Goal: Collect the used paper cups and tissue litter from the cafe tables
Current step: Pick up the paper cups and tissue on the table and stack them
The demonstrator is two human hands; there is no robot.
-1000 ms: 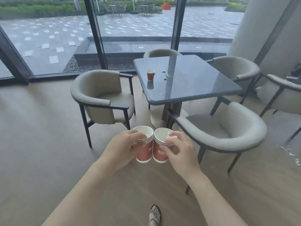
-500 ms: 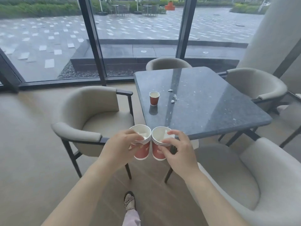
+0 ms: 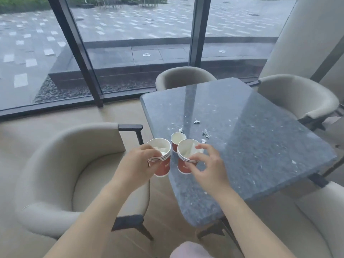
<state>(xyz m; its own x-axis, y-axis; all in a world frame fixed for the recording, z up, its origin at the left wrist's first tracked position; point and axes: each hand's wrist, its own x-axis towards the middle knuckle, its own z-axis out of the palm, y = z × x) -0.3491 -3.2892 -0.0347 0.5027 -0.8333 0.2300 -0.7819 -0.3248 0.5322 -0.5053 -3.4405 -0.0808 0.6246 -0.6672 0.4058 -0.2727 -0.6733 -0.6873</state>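
Grey stone surface (image 3: 260,146), we are clasping one cup stack (image 3: 162,168) in our left grip (image 3: 137,162), pinching a second stack (image 3: 183,167) in our right grip (image 3: 206,164), lone cup (image 3: 177,141) standing just beyond, tissue scraps (image 3: 205,134) lying farther out.

Left hand (image 3: 136,164) hides the near side of the left cup stack (image 3: 163,169). Right hand (image 3: 206,168) hides part of the right cup stack (image 3: 184,167). Print on both stacks is blurred and unreadable. Single cup (image 3: 177,139): its lower half is hidden behind the stacks. Tissue scraps (image 3: 205,133) are too small to tell their shape. Pink shape (image 3: 188,250) is cut off by the bottom edge and blurred; cannot tell what it is. Near-right chair (image 3: 316,220) is cut off at the right and bottom edges. Both forearms are cut off at the bottom edge.
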